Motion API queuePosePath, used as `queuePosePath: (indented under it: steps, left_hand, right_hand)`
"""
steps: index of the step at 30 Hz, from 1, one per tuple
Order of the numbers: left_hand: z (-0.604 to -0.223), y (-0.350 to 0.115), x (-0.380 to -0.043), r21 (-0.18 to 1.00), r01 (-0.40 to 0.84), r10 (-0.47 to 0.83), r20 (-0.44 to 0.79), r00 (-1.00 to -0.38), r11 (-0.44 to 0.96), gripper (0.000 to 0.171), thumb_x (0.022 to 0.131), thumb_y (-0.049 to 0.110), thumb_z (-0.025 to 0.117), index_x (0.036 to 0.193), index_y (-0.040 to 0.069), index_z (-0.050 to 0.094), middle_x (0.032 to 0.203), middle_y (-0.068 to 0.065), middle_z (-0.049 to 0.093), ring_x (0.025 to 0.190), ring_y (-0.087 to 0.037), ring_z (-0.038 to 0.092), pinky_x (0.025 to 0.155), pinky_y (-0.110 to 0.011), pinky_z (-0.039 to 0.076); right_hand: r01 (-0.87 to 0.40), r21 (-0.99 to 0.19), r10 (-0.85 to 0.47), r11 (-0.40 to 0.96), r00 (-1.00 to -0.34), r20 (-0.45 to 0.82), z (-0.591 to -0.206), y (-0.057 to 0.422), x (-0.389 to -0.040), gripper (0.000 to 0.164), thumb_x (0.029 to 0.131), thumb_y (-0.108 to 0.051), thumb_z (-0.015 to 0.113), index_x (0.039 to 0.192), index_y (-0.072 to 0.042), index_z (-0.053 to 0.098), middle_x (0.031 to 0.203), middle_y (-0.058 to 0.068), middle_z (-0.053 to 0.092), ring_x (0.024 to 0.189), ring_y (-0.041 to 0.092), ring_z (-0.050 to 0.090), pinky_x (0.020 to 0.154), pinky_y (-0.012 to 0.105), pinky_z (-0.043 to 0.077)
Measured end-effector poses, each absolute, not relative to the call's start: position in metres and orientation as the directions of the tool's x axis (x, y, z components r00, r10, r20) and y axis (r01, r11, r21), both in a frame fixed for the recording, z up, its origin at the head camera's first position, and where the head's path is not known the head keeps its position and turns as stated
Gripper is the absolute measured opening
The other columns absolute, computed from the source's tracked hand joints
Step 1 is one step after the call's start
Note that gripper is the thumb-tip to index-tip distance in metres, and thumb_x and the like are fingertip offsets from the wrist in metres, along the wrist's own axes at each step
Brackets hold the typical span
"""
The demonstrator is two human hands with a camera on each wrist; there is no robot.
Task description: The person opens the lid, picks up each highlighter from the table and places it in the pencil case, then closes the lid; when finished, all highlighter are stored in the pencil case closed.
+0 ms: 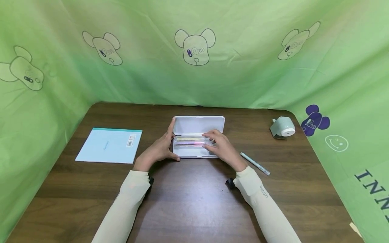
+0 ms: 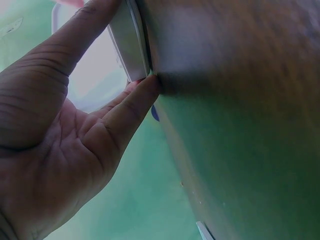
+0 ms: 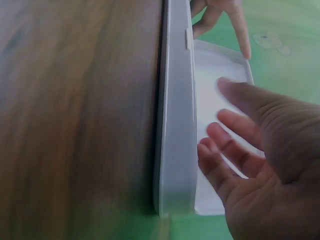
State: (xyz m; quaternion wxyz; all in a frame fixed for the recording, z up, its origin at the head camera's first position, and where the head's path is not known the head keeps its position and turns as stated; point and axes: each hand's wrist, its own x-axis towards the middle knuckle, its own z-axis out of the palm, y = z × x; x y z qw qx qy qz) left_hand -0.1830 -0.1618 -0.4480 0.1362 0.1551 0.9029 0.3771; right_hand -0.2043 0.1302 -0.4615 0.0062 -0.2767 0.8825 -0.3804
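Observation:
A white pencil case (image 1: pixel 191 153) lies on the table with its lid (image 1: pixel 199 125) raised at the back. Several pens (image 1: pixel 189 143) in yellow, purple and pink lie side by side inside it. My left hand (image 1: pixel 159 146) grips the left end of the case, thumb at the front corner and one finger up along the lid's edge; the left wrist view shows the thumb and fingers (image 2: pixel 131 111) on either side of that end. Over the right half of the case hovers my right hand (image 1: pixel 223 146), fingers loosely bent and apart, with nothing between them in the right wrist view.
To the right of the case lies a pale blue pen (image 1: pixel 255 164). A grey-green pencil sharpener (image 1: pixel 282 127) stands at the back right. On the left is a light blue notebook (image 1: pixel 109 145). A green printed curtain (image 1: pixel 243 81) encloses the table's far edge and sides.

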Motion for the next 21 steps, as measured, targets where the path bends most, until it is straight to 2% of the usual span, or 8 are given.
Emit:
queuePosePath:
  steps: [2,4,12,15,21]
  left_hand:
    - [-0.449,-0.161,-0.183,0.723,0.176,0.382,-0.130,-0.915,0.668,0.160,0.078,0.016,0.101,0.169,0.026,-0.030,0.147,-0.030,0.052,0.128,-0.041,0.057,0.107,-0.059,0.047]
    - [-0.448,-0.161,-0.182,0.724,0.174,0.382,-0.133,-0.915,0.668,0.159,0.079,0.016,0.101,0.169,0.026,-0.030,0.147,-0.029,0.053,0.129,-0.040,0.056,0.107,-0.058,0.047]
    - [-0.450,-0.163,-0.181,0.727,0.187,0.390,-0.120,-0.913,0.661,0.159,0.080,0.015,0.100,0.168,0.029,-0.031,0.148,-0.031,0.051,0.130,-0.043,0.056,0.108,-0.061,0.046]
    - [-0.450,-0.163,-0.181,0.714,0.199,0.391,-0.112,-0.914,0.671,0.161,0.079,0.016,0.101,0.167,0.031,-0.033,0.146,-0.030,0.053,0.128,-0.041,0.057,0.106,-0.063,0.046]
    - [-0.449,-0.162,-0.183,0.720,0.172,0.381,-0.137,-0.914,0.672,0.160,0.080,0.015,0.100,0.167,0.029,-0.033,0.150,-0.031,0.051,0.130,-0.043,0.057,0.108,-0.061,0.046]
  right_hand:
    - [-0.479,-0.668,-0.471,0.569,-0.856,0.213,-0.460,0.137,-0.200,0.039,0.098,-0.010,0.082,0.134,0.003,0.073,0.127,0.016,0.068,0.107,0.034,0.067,0.095,0.049,0.057]
    - [-0.473,-0.663,-0.443,0.580,-0.866,0.231,-0.461,0.147,-0.195,0.038,0.098,-0.011,0.083,0.133,0.002,0.074,0.124,0.015,0.069,0.101,0.031,0.067,0.091,0.046,0.056]
    - [-0.358,-0.667,-0.304,0.653,-0.931,0.202,-0.465,0.213,-0.170,0.034,0.098,-0.007,0.082,0.130,0.001,0.076,0.121,0.017,0.071,0.094,0.026,0.072,0.085,0.040,0.057]
    - [-0.321,-0.662,-0.243,0.677,-0.947,0.211,-0.464,0.240,-0.157,0.032,0.097,-0.004,0.082,0.128,0.001,0.077,0.118,0.017,0.072,0.091,0.023,0.071,0.083,0.032,0.055]
    - [-0.288,-0.650,-0.163,0.703,-0.955,0.247,-0.456,0.283,-0.134,0.030,0.095,0.001,0.082,0.124,0.004,0.077,0.112,0.017,0.072,0.089,0.001,0.063,0.076,0.012,0.049]
